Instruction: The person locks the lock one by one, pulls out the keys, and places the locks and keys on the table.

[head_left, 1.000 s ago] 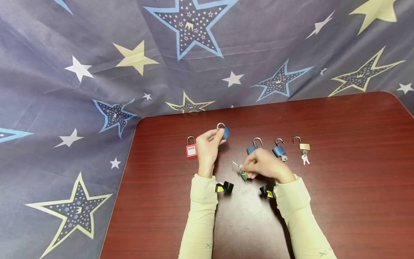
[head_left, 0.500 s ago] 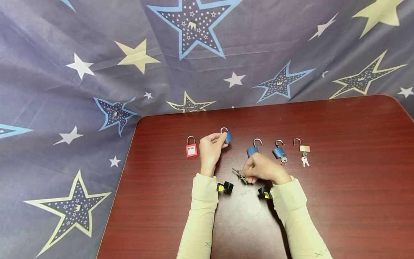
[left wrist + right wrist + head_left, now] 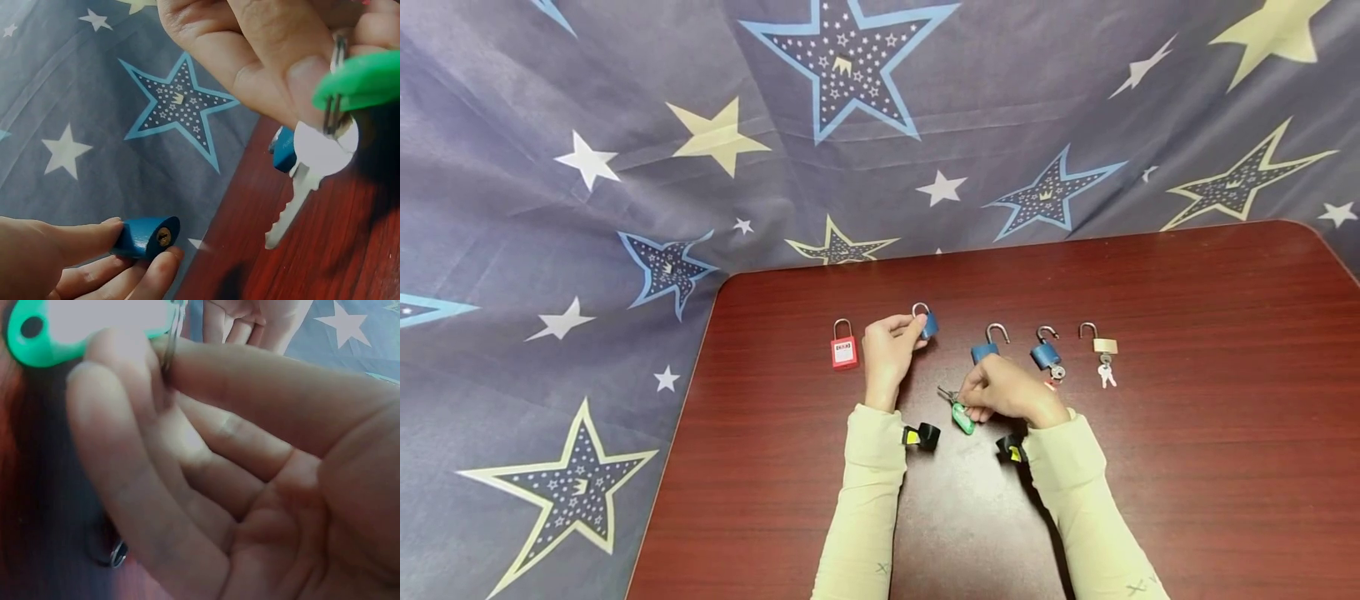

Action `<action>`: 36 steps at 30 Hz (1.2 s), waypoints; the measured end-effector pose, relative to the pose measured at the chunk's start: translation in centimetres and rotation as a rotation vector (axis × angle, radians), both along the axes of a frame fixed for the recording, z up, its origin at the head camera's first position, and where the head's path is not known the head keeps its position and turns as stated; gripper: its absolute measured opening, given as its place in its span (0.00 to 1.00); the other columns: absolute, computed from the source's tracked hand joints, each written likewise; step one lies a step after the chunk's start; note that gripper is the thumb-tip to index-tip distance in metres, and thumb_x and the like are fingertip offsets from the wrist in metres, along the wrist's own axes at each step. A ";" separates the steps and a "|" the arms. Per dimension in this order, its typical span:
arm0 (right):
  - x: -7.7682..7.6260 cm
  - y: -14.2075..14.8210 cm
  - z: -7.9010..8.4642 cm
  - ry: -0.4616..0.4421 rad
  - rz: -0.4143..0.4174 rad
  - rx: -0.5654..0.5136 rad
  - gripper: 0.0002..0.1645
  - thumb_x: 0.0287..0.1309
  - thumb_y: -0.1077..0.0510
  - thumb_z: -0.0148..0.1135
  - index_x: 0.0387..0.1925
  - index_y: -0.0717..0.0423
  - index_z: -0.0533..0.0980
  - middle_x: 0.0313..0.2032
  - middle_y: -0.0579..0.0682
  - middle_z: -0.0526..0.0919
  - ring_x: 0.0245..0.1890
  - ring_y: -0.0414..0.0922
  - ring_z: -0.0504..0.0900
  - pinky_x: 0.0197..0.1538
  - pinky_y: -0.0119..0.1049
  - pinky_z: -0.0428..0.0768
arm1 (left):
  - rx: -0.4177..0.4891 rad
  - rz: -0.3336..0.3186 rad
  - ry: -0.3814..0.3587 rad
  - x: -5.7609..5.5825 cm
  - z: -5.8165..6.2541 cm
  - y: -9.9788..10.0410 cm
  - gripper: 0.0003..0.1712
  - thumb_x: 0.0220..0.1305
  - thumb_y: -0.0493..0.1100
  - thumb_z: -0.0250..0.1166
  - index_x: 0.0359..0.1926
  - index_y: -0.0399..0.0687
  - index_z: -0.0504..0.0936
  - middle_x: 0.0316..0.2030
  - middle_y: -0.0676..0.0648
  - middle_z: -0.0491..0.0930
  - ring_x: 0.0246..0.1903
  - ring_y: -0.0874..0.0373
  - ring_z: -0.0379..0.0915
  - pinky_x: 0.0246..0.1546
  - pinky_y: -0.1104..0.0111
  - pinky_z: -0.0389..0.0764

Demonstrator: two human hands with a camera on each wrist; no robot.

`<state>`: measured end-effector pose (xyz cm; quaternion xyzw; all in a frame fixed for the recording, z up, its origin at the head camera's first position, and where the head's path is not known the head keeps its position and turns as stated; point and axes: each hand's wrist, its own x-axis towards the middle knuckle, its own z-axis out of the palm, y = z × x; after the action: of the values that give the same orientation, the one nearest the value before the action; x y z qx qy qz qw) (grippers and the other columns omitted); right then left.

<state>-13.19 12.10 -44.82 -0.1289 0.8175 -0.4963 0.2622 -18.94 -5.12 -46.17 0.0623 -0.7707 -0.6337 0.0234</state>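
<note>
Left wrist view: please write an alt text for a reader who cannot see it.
The left hand holds a blue padlock, keyhole showing; at upper right, the right hand holds a key with a green tag. Behind are starred cloth and a red-brown table.

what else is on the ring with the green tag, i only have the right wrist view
Observer: At least one key, which shows in the left wrist view.
Operator: ok and what is the left hand holding
Observer: It holds a blue padlock.
Operator: is the key in its keyhole yet
Observer: No, the left wrist view shows the key apart from the blue padlock.
</note>
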 end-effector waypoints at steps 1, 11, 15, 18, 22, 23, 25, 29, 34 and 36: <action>0.0 0.0 -0.1 0.000 -0.003 0.006 0.07 0.54 0.66 0.55 0.26 0.65 0.78 0.21 0.54 0.80 0.21 0.45 0.79 0.29 0.39 0.79 | -0.020 -0.002 -0.006 0.0 0.0 0.0 0.15 0.56 0.46 0.64 0.36 0.37 0.82 0.28 0.43 0.82 0.26 0.52 0.80 0.31 0.64 0.79; 0.3 -0.4 -0.3 0.033 -0.008 0.125 0.06 0.50 0.64 0.58 0.21 0.58 0.79 0.16 0.51 0.78 0.18 0.43 0.77 0.26 0.36 0.78 | -0.136 -0.050 -0.038 0.3 -0.7 0.2 0.14 0.55 0.42 0.64 0.37 0.34 0.80 0.27 0.43 0.81 0.25 0.53 0.80 0.29 0.68 0.79; 0.5 -0.7 -0.4 0.021 -0.011 0.150 0.06 0.48 0.62 0.61 0.19 0.58 0.78 0.14 0.50 0.77 0.16 0.42 0.77 0.24 0.36 0.78 | -0.205 -0.074 -0.036 0.3 -1.1 0.3 0.12 0.56 0.40 0.64 0.36 0.33 0.80 0.26 0.43 0.81 0.24 0.53 0.80 0.27 0.70 0.78; 0.5 -0.8 -0.5 0.026 -0.015 0.180 0.08 0.46 0.60 0.64 0.17 0.57 0.77 0.14 0.49 0.76 0.15 0.42 0.76 0.23 0.35 0.77 | -0.226 -0.080 -0.031 0.2 -1.3 0.3 0.12 0.55 0.40 0.64 0.35 0.33 0.80 0.25 0.43 0.81 0.24 0.53 0.80 0.26 0.70 0.78; 0.4 -0.9 -0.5 0.042 -0.025 0.218 0.09 0.46 0.59 0.65 0.16 0.56 0.76 0.13 0.48 0.76 0.15 0.42 0.75 0.22 0.33 0.76 | -0.225 -0.071 -0.031 0.1 -1.4 0.3 0.12 0.55 0.40 0.64 0.35 0.33 0.80 0.25 0.42 0.81 0.23 0.53 0.80 0.25 0.71 0.78; 0.4 -0.9 -0.5 0.045 -0.029 0.226 0.10 0.45 0.59 0.66 0.16 0.56 0.76 0.13 0.48 0.76 0.15 0.42 0.75 0.22 0.33 0.75 | -0.230 -0.067 -0.031 0.0 -1.3 0.3 0.12 0.55 0.41 0.64 0.35 0.33 0.80 0.25 0.43 0.81 0.23 0.53 0.80 0.25 0.72 0.78; 0.5 -0.9 -0.5 0.049 -0.035 0.236 0.10 0.45 0.58 0.66 0.16 0.57 0.75 0.13 0.48 0.76 0.14 0.42 0.75 0.22 0.33 0.75 | -0.259 -0.058 -0.023 0.0 -1.4 0.4 0.12 0.55 0.41 0.64 0.35 0.34 0.81 0.25 0.44 0.82 0.22 0.55 0.79 0.25 0.73 0.77; 0.5 -1.0 -0.4 0.059 -0.043 0.257 0.12 0.45 0.56 0.67 0.15 0.56 0.74 0.13 0.48 0.75 0.14 0.42 0.74 0.21 0.33 0.74 | -0.344 -0.033 0.008 0.0 -1.4 0.6 0.11 0.55 0.42 0.64 0.34 0.36 0.82 0.24 0.47 0.82 0.20 0.57 0.79 0.24 0.77 0.75; 0.4 -0.9 -0.6 0.070 -0.059 0.284 0.14 0.43 0.55 0.69 0.14 0.55 0.74 0.11 0.46 0.73 0.13 0.41 0.73 0.21 0.33 0.73 | -0.366 -0.017 0.018 0.0 -1.3 0.7 0.10 0.54 0.40 0.65 0.34 0.37 0.82 0.24 0.47 0.82 0.20 0.57 0.78 0.22 0.77 0.74; 0.4 -0.9 -0.6 0.083 -0.058 0.306 0.13 0.42 0.55 0.69 0.14 0.54 0.74 0.11 0.45 0.73 0.13 0.40 0.73 0.21 0.33 0.73 | -0.374 -0.013 0.016 0.0 -1.3 0.7 0.10 0.54 0.41 0.65 0.34 0.37 0.82 0.24 0.47 0.82 0.20 0.57 0.78 0.21 0.77 0.74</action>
<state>-12.80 11.20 -45.44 -0.0843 0.8970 -0.3676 0.2305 -18.91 -4.38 -47.46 0.0470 -0.8752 -0.4801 0.0367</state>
